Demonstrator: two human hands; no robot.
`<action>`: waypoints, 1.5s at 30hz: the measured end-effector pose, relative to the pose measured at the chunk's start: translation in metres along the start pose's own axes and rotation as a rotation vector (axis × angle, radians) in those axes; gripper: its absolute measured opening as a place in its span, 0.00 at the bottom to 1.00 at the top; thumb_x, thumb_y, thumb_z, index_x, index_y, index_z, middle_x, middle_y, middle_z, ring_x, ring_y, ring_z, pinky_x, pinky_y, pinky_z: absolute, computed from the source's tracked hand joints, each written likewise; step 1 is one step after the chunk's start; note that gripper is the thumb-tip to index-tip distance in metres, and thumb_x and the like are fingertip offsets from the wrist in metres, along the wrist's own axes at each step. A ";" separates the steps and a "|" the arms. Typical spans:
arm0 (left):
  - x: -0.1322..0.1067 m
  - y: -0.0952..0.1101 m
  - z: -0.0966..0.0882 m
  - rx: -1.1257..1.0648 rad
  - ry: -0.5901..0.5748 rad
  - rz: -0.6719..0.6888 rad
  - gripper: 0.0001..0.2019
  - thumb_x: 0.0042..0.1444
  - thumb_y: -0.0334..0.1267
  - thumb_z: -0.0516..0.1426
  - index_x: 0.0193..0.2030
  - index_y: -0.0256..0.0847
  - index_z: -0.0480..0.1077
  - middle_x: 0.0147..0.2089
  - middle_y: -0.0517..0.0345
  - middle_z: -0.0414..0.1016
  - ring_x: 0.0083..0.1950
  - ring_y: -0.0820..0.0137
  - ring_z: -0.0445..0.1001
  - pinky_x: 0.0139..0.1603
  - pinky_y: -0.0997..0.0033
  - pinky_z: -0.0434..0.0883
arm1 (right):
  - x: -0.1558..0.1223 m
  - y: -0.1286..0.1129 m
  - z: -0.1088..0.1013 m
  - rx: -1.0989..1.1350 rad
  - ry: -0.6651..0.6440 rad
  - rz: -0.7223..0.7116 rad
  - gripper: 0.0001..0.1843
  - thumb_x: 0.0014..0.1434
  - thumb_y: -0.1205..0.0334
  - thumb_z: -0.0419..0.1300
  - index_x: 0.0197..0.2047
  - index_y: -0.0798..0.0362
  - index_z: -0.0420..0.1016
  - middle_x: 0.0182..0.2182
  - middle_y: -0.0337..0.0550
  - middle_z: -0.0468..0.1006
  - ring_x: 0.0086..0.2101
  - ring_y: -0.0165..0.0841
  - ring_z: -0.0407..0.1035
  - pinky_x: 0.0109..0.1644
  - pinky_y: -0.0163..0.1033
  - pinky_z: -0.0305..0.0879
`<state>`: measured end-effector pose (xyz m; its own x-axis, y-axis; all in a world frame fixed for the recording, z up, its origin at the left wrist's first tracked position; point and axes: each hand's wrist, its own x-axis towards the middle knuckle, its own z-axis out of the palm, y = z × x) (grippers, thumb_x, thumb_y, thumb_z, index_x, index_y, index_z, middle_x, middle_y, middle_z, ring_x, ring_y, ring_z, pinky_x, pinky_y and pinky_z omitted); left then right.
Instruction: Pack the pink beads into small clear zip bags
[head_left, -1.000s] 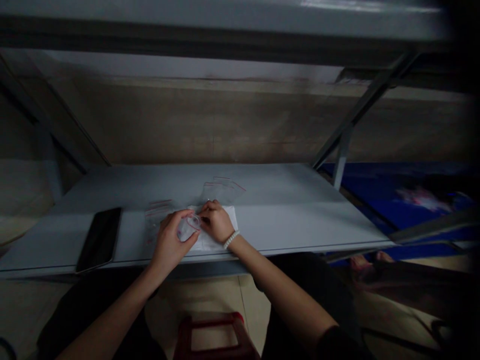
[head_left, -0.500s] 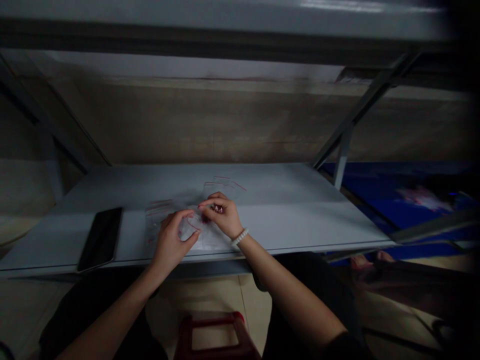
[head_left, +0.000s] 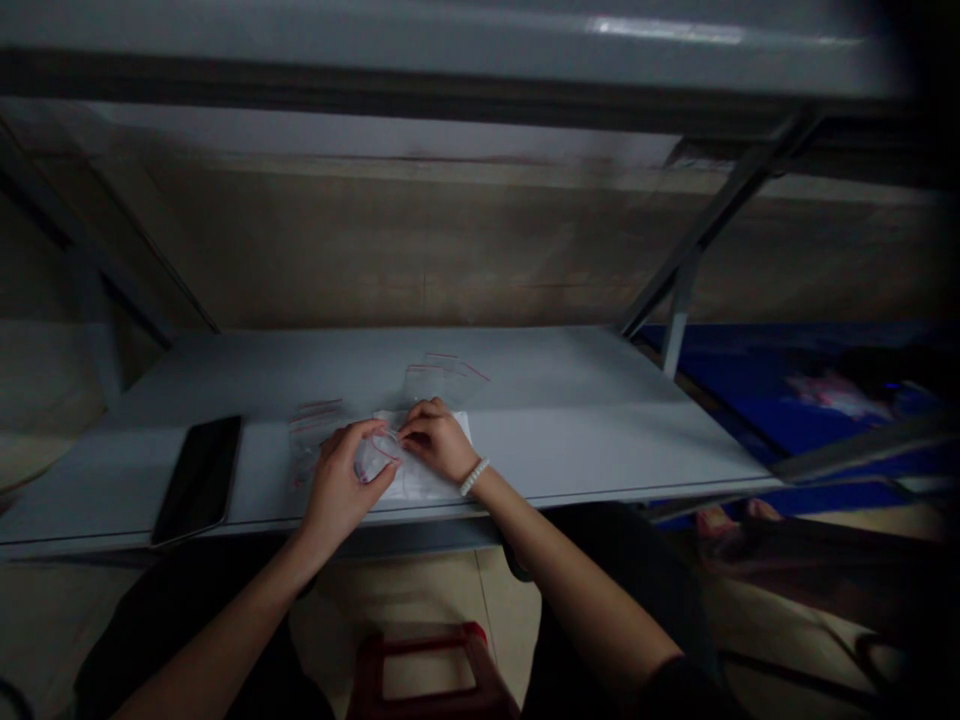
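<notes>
The left hand (head_left: pixel 345 482) had a half-closed grip around a clear bag (head_left: pixel 373 458), held just over a white sheet (head_left: pixel 427 482); the right hand (head_left: pixel 439 440) pinched the bag's edge in a tight grip. Slick plastic could slip free and drop.

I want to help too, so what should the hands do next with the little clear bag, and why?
Maybe the right hand should slide its fingertips along the red-lined edge of the clear zip bag. They are already right at that edge, and the left hand is cradling the bag above the white sheet, so it seems steady. I can't tell whether it's sealed.
</notes>
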<state>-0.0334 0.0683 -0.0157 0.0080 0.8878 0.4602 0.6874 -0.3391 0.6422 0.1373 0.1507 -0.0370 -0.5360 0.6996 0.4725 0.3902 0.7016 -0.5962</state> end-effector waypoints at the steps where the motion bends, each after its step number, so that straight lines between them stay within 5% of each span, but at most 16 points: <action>1: 0.000 0.000 0.000 -0.002 0.000 0.001 0.20 0.49 0.33 0.61 0.50 0.44 0.66 0.46 0.54 0.75 0.48 0.61 0.73 0.52 0.58 0.69 | -0.001 0.000 0.002 -0.075 -0.032 -0.021 0.05 0.53 0.70 0.65 0.33 0.52 0.81 0.35 0.45 0.74 0.39 0.36 0.65 0.45 0.41 0.62; 7: 0.000 0.001 -0.001 -0.001 -0.010 -0.009 0.20 0.49 0.33 0.62 0.50 0.44 0.66 0.46 0.53 0.75 0.49 0.61 0.73 0.52 0.58 0.69 | -0.002 -0.007 0.009 -0.260 -0.080 0.001 0.05 0.54 0.68 0.63 0.34 0.53 0.80 0.36 0.47 0.74 0.40 0.38 0.63 0.45 0.42 0.61; 37: 0.000 0.002 -0.002 0.007 -0.017 -0.032 0.19 0.50 0.34 0.61 0.49 0.43 0.66 0.45 0.52 0.75 0.48 0.61 0.74 0.51 0.58 0.69 | -0.009 -0.006 0.008 -0.157 -0.050 0.022 0.05 0.49 0.70 0.67 0.31 0.52 0.80 0.35 0.45 0.74 0.39 0.37 0.64 0.45 0.42 0.61; 45: 0.000 0.003 -0.002 0.006 -0.005 -0.010 0.19 0.50 0.35 0.61 0.49 0.44 0.66 0.46 0.53 0.75 0.48 0.61 0.74 0.51 0.58 0.70 | 0.002 -0.034 -0.026 0.318 0.220 0.133 0.03 0.55 0.63 0.65 0.34 0.52 0.80 0.33 0.42 0.72 0.35 0.32 0.68 0.40 0.38 0.66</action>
<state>-0.0328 0.0665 -0.0131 0.0045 0.8927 0.4505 0.6918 -0.3281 0.6433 0.1424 0.1315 0.0007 -0.3097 0.8179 0.4849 0.1759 0.5504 -0.8162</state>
